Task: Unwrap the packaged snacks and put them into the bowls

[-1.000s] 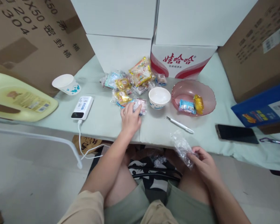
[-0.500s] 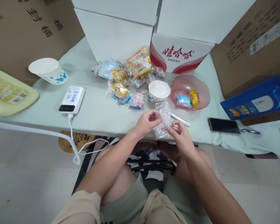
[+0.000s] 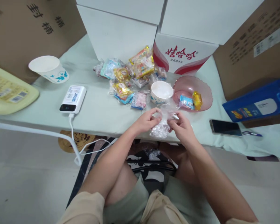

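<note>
A piece of crinkled clear plastic (image 3: 159, 130) is stretched between my two hands at the table's front edge. My left hand (image 3: 147, 120) pinches its left side between thumb and fingers. Its right side is gripped by the closed fingers of my right hand (image 3: 181, 127). Part of a white pen-like stick (image 3: 176, 117) shows by the right fingers; my hand covers the rest. Just beyond stands a white paper cup (image 3: 162, 90). To its right, a pink glass bowl (image 3: 206, 98) holds a blue packet (image 3: 186, 102) and a yellow packet (image 3: 197, 100).
Wrapped snacks (image 3: 123, 77) are heaped at the back middle. On the left stand a power bank (image 3: 73, 98) with a cable, a tilted paper cup (image 3: 51, 70) and a yellow bottle (image 3: 11, 90). A phone (image 3: 226, 128) and blue bottle (image 3: 259, 101) are on the right. Boxes (image 3: 186, 53) line the back.
The plastic has shifted slightly left and bunched lower, its upper part now spread between my hands. My right hand has moved up and covers most of the white stick.
</note>
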Action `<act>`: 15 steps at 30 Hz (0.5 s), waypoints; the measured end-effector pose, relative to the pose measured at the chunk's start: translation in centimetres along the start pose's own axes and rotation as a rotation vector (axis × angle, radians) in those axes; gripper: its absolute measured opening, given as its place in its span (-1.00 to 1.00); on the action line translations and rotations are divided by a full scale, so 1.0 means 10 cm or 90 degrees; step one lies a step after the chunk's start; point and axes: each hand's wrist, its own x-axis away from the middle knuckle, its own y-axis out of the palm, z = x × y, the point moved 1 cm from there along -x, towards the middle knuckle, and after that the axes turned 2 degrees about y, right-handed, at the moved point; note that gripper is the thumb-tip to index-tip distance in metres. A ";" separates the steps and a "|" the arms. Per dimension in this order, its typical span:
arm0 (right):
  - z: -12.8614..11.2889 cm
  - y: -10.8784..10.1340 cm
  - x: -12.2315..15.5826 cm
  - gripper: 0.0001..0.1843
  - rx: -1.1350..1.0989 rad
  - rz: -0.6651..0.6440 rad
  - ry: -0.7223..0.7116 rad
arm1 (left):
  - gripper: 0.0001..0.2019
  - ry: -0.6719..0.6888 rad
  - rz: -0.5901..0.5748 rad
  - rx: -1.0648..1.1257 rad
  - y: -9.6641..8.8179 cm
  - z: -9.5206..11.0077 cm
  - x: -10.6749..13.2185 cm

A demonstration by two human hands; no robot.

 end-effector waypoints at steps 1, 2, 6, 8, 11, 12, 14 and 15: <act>0.02 -0.02 0.01 -0.65 -0.023 0.004 -0.001 | -0.57 -0.002 -0.017 0.002 0.00 0.01 0.00; 0.04 -0.05 0.02 -0.65 -0.046 0.007 -0.002 | -0.54 -0.005 -0.034 0.016 0.00 0.02 0.00; 0.06 -0.16 0.05 -0.67 -0.093 -0.020 0.026 | -0.64 -0.023 -0.085 0.088 0.00 0.04 -0.03; 0.06 -0.19 0.04 -0.61 -0.092 -0.025 0.032 | -0.68 -0.041 -0.124 0.096 0.00 0.03 -0.08; 0.08 -0.18 -0.01 -0.54 -0.071 -0.022 0.040 | -0.69 -0.011 -0.115 -0.004 0.01 0.03 -0.17; 0.08 -0.17 -0.03 -0.43 -0.063 -0.027 0.052 | -0.72 0.014 -0.085 -0.048 0.01 0.03 -0.19; 0.03 -0.19 -0.07 -0.29 -0.044 -0.036 0.069 | -0.73 0.061 -0.012 -0.089 0.02 0.03 -0.24; -0.03 -0.22 -0.10 -0.35 -0.018 -0.028 0.060 | -0.66 0.082 0.022 -0.077 0.02 0.03 -0.25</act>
